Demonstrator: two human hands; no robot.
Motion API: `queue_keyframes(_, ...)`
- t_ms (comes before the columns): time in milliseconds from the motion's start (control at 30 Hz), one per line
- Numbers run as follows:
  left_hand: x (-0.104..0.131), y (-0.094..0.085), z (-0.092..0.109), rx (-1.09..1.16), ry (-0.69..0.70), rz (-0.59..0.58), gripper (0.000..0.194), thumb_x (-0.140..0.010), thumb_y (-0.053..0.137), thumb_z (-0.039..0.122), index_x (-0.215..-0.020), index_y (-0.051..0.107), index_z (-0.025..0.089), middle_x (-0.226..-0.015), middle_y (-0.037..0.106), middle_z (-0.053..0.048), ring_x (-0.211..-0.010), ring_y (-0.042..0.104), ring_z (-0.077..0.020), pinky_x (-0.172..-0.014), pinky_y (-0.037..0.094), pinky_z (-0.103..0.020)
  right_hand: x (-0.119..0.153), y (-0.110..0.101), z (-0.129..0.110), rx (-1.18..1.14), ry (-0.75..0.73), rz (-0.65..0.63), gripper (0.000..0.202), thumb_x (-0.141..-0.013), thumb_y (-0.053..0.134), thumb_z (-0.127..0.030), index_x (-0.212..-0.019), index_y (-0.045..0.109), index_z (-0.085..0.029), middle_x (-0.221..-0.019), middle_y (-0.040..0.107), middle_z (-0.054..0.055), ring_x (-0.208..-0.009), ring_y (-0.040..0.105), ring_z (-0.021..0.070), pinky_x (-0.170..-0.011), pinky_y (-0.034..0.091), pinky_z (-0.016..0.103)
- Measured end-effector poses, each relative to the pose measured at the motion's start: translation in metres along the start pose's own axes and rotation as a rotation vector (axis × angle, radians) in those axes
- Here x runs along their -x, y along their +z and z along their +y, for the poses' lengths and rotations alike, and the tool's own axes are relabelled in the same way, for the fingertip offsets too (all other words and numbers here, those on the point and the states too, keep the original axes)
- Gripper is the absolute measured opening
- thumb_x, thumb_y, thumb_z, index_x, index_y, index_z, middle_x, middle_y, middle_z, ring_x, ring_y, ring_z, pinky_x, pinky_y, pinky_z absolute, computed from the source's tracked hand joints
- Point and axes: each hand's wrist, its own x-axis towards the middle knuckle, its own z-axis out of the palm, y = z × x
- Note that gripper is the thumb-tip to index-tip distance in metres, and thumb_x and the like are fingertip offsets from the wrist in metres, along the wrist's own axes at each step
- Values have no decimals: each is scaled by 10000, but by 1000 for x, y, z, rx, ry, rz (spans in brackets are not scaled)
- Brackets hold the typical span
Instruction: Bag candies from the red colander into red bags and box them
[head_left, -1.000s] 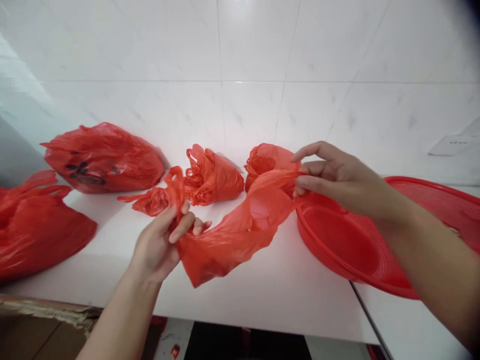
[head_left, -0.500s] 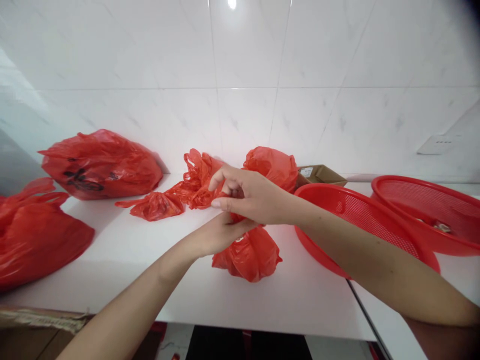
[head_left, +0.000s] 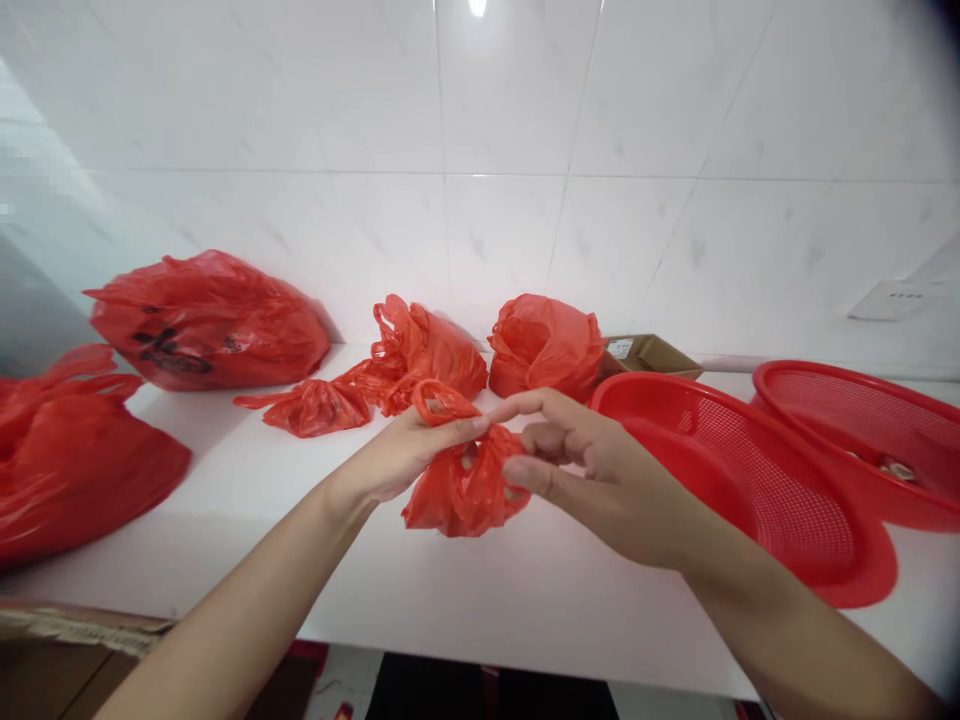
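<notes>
A small red plastic bag [head_left: 466,500] with something bulky inside is held just above the white table. My left hand [head_left: 409,450] grips its gathered neck, thumb on top, and a loop of the bag stands up between thumb and fingers. From the right, my right hand [head_left: 592,465] reaches the same bag. Its index fingertip meets the neck by my left thumb, while the thumb and curled fingers close at the bag's side. What the bag contains is hidden.
Behind lie a small tied bag [head_left: 319,408], a knotted bag [head_left: 442,350] and a rounded bag [head_left: 547,345]. Larger red bags [head_left: 210,320] fill the left. Two red baskets [head_left: 750,480] and a cardboard box [head_left: 652,355] stand right. An open carton [head_left: 67,660] is at lower left.
My right hand has come off the top of my left hand and moved right and down to the bag's side. The bag has shifted slightly left and up, and its neck loop now shows.
</notes>
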Motion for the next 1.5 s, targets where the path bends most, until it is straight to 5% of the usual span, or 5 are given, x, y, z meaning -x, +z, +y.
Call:
queue_keyframes(133, 3, 6, 5, -238, 96, -72, 89, -807, 665, 293, -790, 657, 205, -738, 633, -8, -663, 583, -150, -618, 466, -275, -13, 9, 26, -54, -82, 317, 235, -954, 494, -404, -1140, 555, -273, -880, 643, -4, -862, 596, 148, -819, 458, 307)
queue_keyframes(533, 0, 30, -53, -742, 556, 345, 252, -746, 453, -11, -842, 527, 210, -975, 619, -29, -878, 602, -163, -749, 460, -274, -10, 53, 96, -611, 198, 109, 259, -897, 524, -364, -1125, 577, -254, -820, 615, -8, -759, 590, 152, -746, 472, 294)
queue_keyframes(933, 27, 44, -67, -426, 237, 353, 274, -943, 508, 308, -1141, 691, 256, -1155, 694, -57, -1030, 644, -211, -923, 479, -330, -2, 56, 99, -360, 109, 563, 63, -877, 455, -248, -845, 509, -241, -682, 505, -47, -634, 503, 123, -672, 471, 271)
queue_keyframes(1233, 69, -5, -123, -152, -60, 727, 460, -847, 568, 572, -716, 681, 147, -722, 671, -74, -661, 600, -190, -481, 444, -253, 15, 40, 151, -761, 261, 778, 232, -816, 658, -359, -935, 477, -274, -588, 346, -102, -487, 384, 84, -614, 484, 256)
queue_keyframes(1500, 42, 5, -140, -382, 162, 807, 316, -960, 442, 446, -1034, 601, 183, -1085, 626, -82, -1071, 576, -209, -956, 431, -321, -5, 62, 166, -321, 267, 673, 354, -931, 461, -484, -1197, 477, -250, -994, 598, 35, -906, 586, 174, -904, 470, 360)
